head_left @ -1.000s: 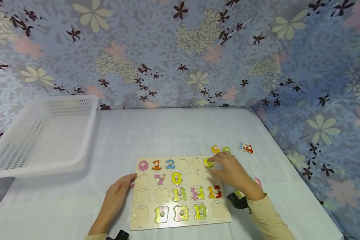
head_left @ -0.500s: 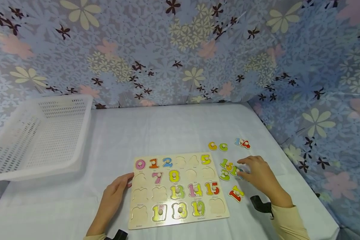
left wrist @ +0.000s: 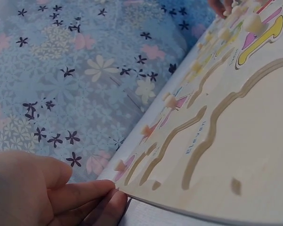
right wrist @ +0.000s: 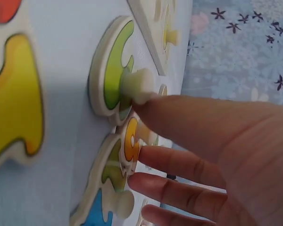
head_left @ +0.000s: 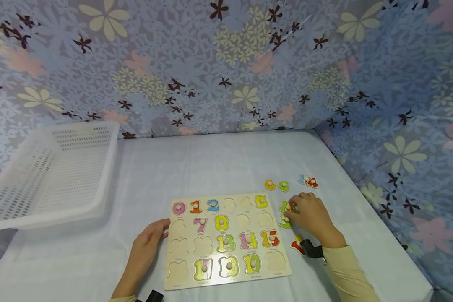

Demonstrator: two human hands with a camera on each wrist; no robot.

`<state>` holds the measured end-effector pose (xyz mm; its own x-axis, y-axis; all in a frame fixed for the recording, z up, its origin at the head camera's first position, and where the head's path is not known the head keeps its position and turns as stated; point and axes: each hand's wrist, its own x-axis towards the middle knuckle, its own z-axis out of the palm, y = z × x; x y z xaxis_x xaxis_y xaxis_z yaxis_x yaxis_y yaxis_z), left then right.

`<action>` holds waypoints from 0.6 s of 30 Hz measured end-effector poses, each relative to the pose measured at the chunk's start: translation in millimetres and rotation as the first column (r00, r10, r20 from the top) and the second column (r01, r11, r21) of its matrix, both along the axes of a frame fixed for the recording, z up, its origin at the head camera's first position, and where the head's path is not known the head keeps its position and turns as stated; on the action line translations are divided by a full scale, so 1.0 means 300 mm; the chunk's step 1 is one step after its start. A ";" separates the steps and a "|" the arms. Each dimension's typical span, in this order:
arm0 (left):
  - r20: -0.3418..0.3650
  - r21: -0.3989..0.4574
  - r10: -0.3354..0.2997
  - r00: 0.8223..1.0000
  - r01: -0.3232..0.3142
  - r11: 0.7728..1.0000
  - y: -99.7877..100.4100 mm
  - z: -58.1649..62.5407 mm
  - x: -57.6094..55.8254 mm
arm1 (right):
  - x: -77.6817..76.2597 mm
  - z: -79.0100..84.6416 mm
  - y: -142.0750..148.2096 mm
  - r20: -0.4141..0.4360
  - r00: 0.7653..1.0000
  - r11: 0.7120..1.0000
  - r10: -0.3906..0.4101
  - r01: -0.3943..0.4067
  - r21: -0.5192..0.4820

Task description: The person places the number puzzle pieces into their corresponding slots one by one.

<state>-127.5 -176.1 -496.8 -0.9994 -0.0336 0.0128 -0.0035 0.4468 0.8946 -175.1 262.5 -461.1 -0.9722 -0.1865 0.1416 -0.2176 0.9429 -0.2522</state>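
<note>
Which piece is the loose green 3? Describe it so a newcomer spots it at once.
On the white-covered table, find the pale wooden number board. Just off its right edge, about level with its second row, lies the loose green 3. It is a single, all-green digit, unlike the red-and-yellow piece below it and the green 6 above it in the head view.

The left hand touches the puzzle board, right hand over loose number pieces.

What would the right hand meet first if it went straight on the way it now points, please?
Probably the green 3 piece: the thumb of the right hand sits by its knob, perhaps touching; depth there is hard to judge.
</note>
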 end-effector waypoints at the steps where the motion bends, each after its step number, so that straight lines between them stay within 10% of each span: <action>1: -0.002 -0.009 0.000 1.000 0.000 1.000 0.000 0.000 0.000 | -0.001 0.001 -0.001 -0.001 1.000 1.000 -0.005 0.005 0.002; 18: -0.018 -0.048 -0.020 1.000 0.020 0.999 0.002 0.001 -0.002 | -0.021 0.006 -0.006 -0.012 1.000 0.997 0.016 -0.015 0.071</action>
<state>-128.1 -175.6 -496.4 -0.9994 -0.0124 0.0326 0.0223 0.4892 0.8719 -181.5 260.6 -459.2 -0.9674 -0.2113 0.1394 -0.2348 0.9549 -0.1817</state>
